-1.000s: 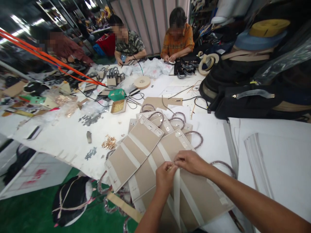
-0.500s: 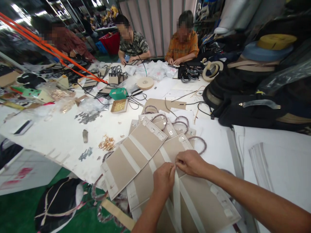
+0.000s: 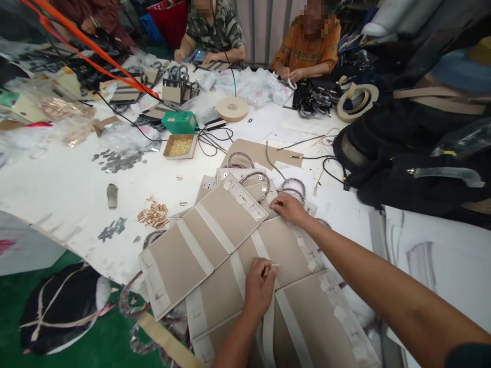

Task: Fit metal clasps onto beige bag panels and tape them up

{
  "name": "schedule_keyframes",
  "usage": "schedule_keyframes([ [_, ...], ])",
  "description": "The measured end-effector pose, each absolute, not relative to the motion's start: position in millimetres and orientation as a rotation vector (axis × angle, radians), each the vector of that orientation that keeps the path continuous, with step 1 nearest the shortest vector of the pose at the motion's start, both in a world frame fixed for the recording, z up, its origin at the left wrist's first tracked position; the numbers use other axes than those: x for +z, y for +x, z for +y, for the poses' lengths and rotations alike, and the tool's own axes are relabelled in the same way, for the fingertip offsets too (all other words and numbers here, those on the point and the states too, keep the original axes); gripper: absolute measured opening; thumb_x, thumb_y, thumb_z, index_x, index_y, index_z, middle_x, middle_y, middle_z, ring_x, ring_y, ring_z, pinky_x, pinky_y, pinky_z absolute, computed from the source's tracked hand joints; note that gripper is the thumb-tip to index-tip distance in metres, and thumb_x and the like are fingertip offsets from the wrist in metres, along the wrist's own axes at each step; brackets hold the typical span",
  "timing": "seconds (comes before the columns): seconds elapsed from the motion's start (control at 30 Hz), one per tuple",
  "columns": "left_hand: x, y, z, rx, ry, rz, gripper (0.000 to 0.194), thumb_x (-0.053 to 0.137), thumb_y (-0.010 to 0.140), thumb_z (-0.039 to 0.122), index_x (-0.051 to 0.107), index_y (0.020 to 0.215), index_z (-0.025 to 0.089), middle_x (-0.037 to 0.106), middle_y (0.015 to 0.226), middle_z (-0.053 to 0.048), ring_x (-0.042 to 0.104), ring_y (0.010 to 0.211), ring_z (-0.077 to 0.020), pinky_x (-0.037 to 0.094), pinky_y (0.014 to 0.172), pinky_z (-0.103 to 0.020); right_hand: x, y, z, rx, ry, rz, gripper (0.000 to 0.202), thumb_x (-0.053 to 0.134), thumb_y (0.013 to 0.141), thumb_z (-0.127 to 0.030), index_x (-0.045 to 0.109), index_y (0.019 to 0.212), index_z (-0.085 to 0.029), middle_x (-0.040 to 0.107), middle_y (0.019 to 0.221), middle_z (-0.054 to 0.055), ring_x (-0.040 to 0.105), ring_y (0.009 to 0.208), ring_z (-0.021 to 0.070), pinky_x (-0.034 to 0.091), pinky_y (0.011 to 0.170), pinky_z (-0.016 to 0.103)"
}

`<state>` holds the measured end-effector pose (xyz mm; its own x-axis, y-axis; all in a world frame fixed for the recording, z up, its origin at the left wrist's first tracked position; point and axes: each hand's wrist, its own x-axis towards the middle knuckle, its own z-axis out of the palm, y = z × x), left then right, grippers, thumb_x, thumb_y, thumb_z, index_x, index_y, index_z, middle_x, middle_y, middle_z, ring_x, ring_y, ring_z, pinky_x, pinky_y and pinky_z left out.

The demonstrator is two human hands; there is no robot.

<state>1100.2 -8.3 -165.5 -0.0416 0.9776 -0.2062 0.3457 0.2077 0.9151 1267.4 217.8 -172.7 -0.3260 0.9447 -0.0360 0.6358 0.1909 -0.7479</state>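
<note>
My left hand (image 3: pixel 261 283) is closed in a pinch on a whitish tape strip (image 3: pixel 269 327), which hangs down from the fingers over the panels. Farther up, my right hand (image 3: pixel 289 208) is closed, fingertips together, over the upper edge of the pile; what it pinches, if anything, is too small to make out. Beneath the hands lie several beige flat panels, overlapping at a slant. The nearest panel (image 3: pixel 322 322) and the left panel (image 3: pixel 207 240) bear pale tape bands. Brown wrapped loop handles (image 3: pixel 255 179) stick out from under the panels' far edge.
Gold metal bits (image 3: pixel 153 213), grey bits (image 3: pixel 112 229) and grey discs (image 3: pixel 118 160) lie on the white table (image 3: pixel 76 199). Beyond are a small box (image 3: pixel 179 146), a tape roll (image 3: pixel 232 109) and co-workers' hands (image 3: pixel 290 74). Black bags (image 3: pixel 422 168) are piled at the right.
My hands have come apart: the right moved up and away to the far edge of the panels, while the left stays low with the strip. The view has tilted down.
</note>
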Motion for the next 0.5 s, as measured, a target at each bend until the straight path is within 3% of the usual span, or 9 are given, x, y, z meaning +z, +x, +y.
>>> schedule_keyframes([
  [0.17,-165.9,1096.4,-7.0,0.760,1.248,1.533,0.021,0.057,0.081,0.016,0.066,0.099,0.022,0.066,0.095,-0.002,0.063,0.092,-0.0195,0.046,0.086,-0.031,-193.3,1269.9,213.4,0.868,-1.473,-2.027,0.011,0.067,0.085,-0.029,0.074,0.088,-0.022,0.064,0.089,0.003,0.056,0.090,0.0192,0.041,0.085,0.031],
  [0.3,-164.5,1095.1,-6.8,0.760,1.136,1.497,0.021,0.057,0.084,0.021,0.068,0.102,0.020,0.070,0.095,-0.002,0.065,0.092,-0.0199,0.048,0.086,-0.032,-198.6,1268.9,211.6,0.905,-1.569,-1.811,0.036,0.072,0.078,-0.033,0.068,0.112,-0.021,0.063,0.093,0.001,0.054,0.080,0.0168,0.043,0.076,0.030],
  [0.43,-162.1,1096.5,-11.7,0.751,1.070,1.520,0.048,0.064,0.083,0.028,0.063,0.130,0.019,0.071,0.092,-0.001,0.065,0.082,-0.0178,0.050,0.080,-0.031,-197.6,1266.2,218.7,0.951,-1.602,-1.760,0.020,0.068,0.078,-0.034,0.071,0.092,-0.019,0.065,0.087,0.001,0.056,0.079,0.0169,0.042,0.076,0.030],
  [0.5,-158.8,1097.5,-14.7,0.754,1.030,1.535,0.054,0.067,0.083,0.032,0.062,0.135,0.018,0.071,0.087,0.000,0.064,0.077,-0.0171,0.050,0.076,-0.030,-192.1,1267.2,221.6,0.957,-1.606,-1.734,0.018,0.064,0.082,-0.035,0.071,0.087,-0.019,0.067,0.084,0.002,0.057,0.078,0.0177,0.043,0.076,0.030],
])
